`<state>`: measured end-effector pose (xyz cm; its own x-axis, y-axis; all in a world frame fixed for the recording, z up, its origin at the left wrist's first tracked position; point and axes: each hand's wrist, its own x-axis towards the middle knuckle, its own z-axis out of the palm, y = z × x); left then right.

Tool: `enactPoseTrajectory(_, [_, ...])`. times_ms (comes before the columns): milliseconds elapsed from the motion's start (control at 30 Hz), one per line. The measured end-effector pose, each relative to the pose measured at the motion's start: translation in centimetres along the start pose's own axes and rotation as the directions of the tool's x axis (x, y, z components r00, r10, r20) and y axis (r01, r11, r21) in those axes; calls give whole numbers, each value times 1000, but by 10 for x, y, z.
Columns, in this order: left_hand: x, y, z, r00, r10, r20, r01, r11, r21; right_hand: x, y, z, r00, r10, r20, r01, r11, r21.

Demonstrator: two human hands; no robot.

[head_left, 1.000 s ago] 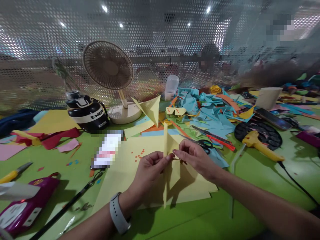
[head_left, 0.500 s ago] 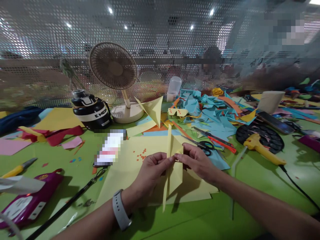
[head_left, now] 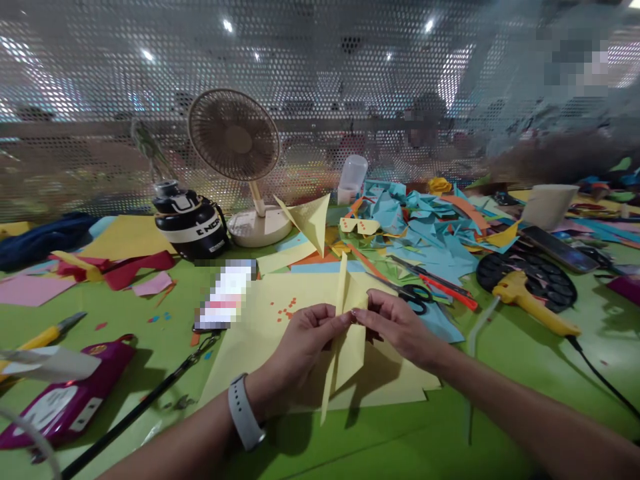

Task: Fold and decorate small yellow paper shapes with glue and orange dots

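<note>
A folded piece of pale yellow paper (head_left: 350,357) is held upright on edge between both hands. My left hand (head_left: 313,333) is closed on its left side, thumb pressed at the long narrow fold. With fingers bent, my right hand (head_left: 397,327) pinches the paper's right part. The two thumbs nearly meet at the middle of the fold. Underneath lies a large flat yellow sheet (head_left: 260,353) with small orange paper bits (head_left: 285,310) scattered on it. Another folded yellow paper piece (head_left: 313,220) stands behind.
At the back are a fan (head_left: 260,227) and a black bottle (head_left: 193,230). A phone (head_left: 227,293) lies left of the sheet. Black-handled scissors (head_left: 415,297), a yellow glue gun (head_left: 535,307) and heaped blue paper (head_left: 415,213) lie right. A purple device (head_left: 75,393) sits at front left.
The whole view has shifted slightly, so things appear a little further right. Both hands keep nearly the same grip on the folded paper.
</note>
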<state>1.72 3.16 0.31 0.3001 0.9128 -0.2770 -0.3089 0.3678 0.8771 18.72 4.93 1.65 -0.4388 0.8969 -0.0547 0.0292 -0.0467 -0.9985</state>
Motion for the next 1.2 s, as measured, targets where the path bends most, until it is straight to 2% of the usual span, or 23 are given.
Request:
enactPoseTrajectory(133, [4, 2, -6, 1000, 18, 8, -19, 998, 63, 2, -4, -7, 997, 42, 65, -40, 999, -37])
enactPoseTrajectory(233, [5, 3, -8, 999, 37, 12, -38, 995, 92, 3, -6, -13, 997, 61, 50, -58, 996, -64])
enactPoseTrajectory(400, [3, 5, -6, 997, 51, 59, -58, 990, 130, 2, -6, -14, 998, 9, 61, -3, 995, -97])
enactPoseTrajectory(700, [3, 22, -10, 985, -47, 165, -5, 952, 305, -2, -9, -13, 988, 46, 147, -22, 987, -160])
enactPoseTrajectory(900, [7, 22, -16, 979, -107, 175, 55, 958, 280, -1, -8, -14, 989, 65, 135, -47, 990, -134])
enactPoseTrajectory(1033, [8, 21, -17, 973, -108, 202, 51, 962, 269, 0, -9, -13, 986, 97, 136, -82, 990, -118])
enactPoseTrajectory(1200, [8, 21, -20, 967, -91, 238, 28, 967, 254, 1, -8, -16, 971, 136, 196, -127, 990, -62])
